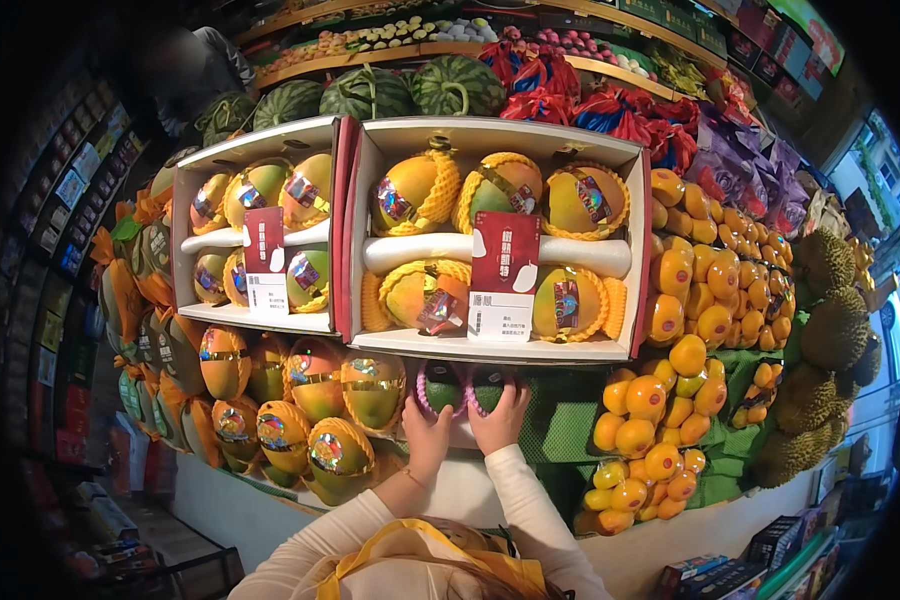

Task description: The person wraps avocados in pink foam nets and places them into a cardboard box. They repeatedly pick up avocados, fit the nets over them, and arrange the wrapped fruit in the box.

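Two dark green avocados sit side by side in front of the mango boxes, each in a pink foam net. My left hand (426, 439) has its fingers around the left avocado (441, 386), thumb at its near side. Around the right avocado (487, 391), my right hand (499, 416) curls from the right. Part of each fruit is hidden by the fingers. Just beyond them stands a red-edged box (495, 352) of mangoes in yellow foam nets, with a red-and-white printed card (504, 277) propped at its middle.
A second mango box (259, 319) adjoins on the left. Loose netted mangoes (341, 454) lie to my left. On the right are green matting (559, 424), packs of orange fruit (637, 405) and durians (829, 330). Watermelons (457, 84) line the back; a person (225, 56) stands far left.
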The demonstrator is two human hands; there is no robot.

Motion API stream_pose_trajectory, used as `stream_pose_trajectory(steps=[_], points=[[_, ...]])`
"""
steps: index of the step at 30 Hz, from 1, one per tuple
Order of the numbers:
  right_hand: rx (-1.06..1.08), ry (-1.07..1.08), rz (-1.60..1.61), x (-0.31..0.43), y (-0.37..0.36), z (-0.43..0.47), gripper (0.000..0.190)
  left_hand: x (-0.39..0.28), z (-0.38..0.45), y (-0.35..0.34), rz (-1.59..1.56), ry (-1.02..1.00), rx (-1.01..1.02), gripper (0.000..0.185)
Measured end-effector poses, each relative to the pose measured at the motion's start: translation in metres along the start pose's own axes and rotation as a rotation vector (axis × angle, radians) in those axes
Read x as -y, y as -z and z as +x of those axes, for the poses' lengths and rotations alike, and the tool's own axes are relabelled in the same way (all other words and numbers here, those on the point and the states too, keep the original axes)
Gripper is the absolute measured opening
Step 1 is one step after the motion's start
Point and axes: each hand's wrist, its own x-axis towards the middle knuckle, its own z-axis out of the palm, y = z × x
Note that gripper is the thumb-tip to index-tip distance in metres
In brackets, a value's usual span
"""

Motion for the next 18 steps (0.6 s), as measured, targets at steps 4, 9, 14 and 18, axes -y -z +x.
stream_pose_trajectory(steps=[4, 9, 14, 18], points=[[-0.1, -0.057, -0.053, 0.008, -0.013, 0.001, 0.075, -0.008, 0.008, -0.013, -0.17, 0.09, -0.036, 0.059], [-0.045, 0.085, -0.015, 0.014, -0.003, -0.002, 0.079, -0.005, 0.017, -0.003, -0.235, 0.12, -0.029, 0.052], [0.006, 0.026, -0.054, 0.012, -0.014, 0.005, 0.081, -0.008, 0.007, -0.001, -0.541, 0.119, -0.025, 0.034], [0.102, 0.019, -0.044, 0.01, -0.006, 0.009, 0.085, -0.023, 0.011, 0.008, -0.251, 0.079, 0.01, 0.034]])
